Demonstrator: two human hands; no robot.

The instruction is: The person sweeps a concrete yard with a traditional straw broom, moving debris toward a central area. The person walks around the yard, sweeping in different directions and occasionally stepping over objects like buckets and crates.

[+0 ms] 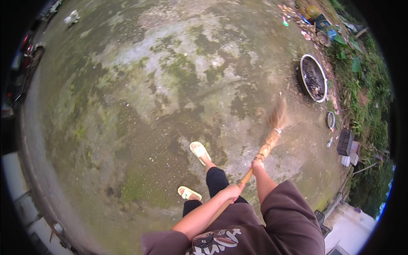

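A broom with a wooden handle slants up and to the right from my body. My left hand is closed round the handle near my waist. Farther along, just below the bound straw, my right hand grips it too. The broom's bristles look blurred and are over the mossy concrete ground; whether they touch it I cannot tell. My feet, in pale yellow slippers, stand to the left of the broom.
A large round basin holding dark debris stands at the right, with a smaller bowl, a bottle and a dark crate below it. Litter and plants line that edge. A small white animal and parked vehicles are at the far left.
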